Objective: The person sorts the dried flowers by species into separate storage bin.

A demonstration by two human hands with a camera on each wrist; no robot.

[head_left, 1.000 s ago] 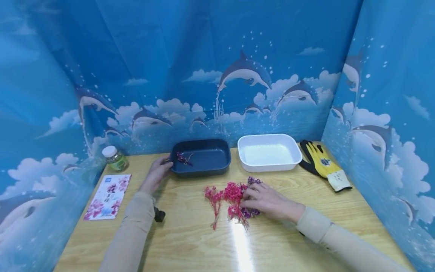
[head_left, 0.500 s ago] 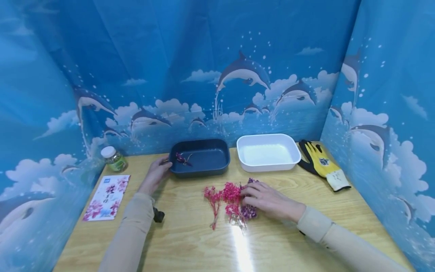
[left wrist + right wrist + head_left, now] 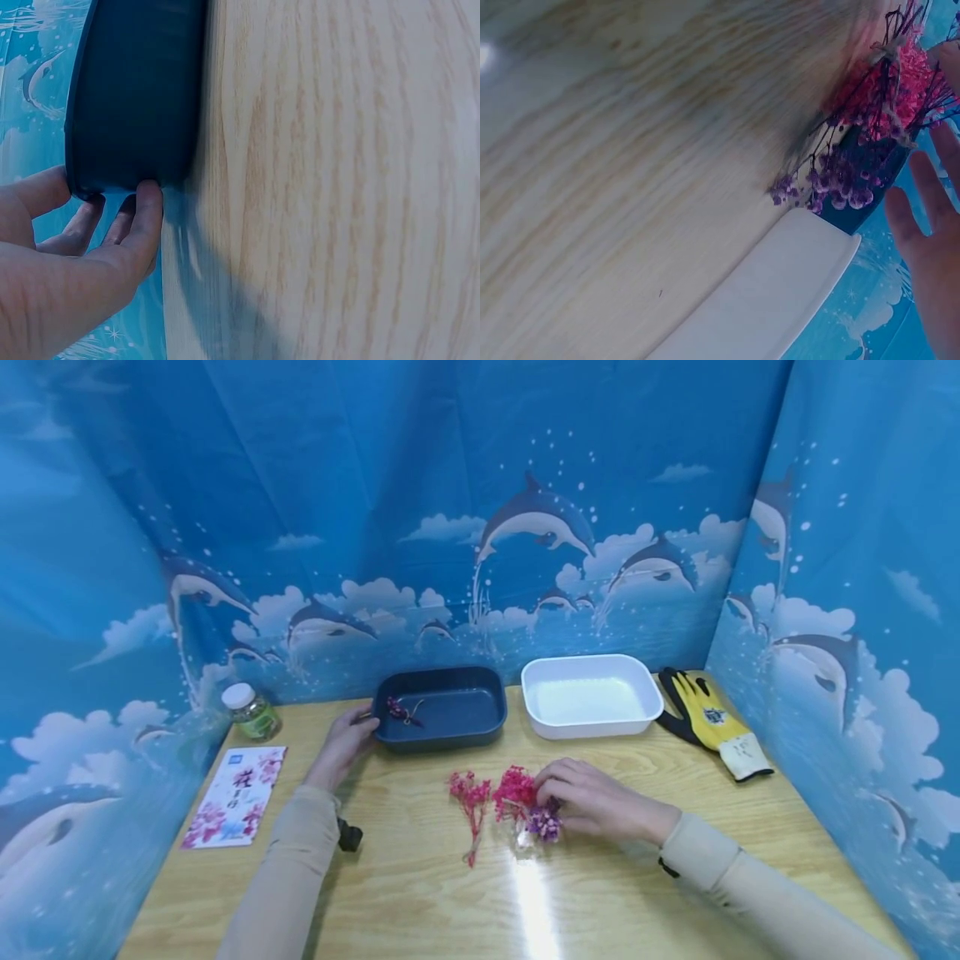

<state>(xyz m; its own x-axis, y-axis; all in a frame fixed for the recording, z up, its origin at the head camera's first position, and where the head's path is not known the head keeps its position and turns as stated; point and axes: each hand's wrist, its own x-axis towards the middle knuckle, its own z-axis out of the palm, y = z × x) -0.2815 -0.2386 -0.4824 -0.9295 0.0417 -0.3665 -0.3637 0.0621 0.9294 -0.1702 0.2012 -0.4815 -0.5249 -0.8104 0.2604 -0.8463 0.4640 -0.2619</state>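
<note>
My left hand (image 3: 345, 747) grips the left end of a dark blue tray (image 3: 442, 743), its thumb at the rim and fingertips against the outer wall. A purple dried flower sprig (image 3: 401, 710) lies inside that tray. At the table's middle my right hand (image 3: 600, 802) pinches a bunch of purple dried flowers (image 3: 543, 824), whose heads point toward the near edge. A pink dried flower bunch (image 3: 513, 789) is just left of those fingers. Further left lies another pink bunch (image 3: 471, 814) with its stems toward me. In the right wrist view, purple blooms (image 3: 844, 184) hang before the pink ones.
A white tray (image 3: 592, 729) stands right of the dark one. Beyond it lies a yellow and black glove (image 3: 712, 718). At the left are a white-capped jar (image 3: 255, 714) and a floral printed card (image 3: 236, 797). A dolphin-print curtain (image 3: 442, 552) surrounds the table.
My right hand has shifted slightly and turned the purple flowers, whose heads now show nearer me, in front of the middle pink bunch. My left hand stays at the dark tray.
</note>
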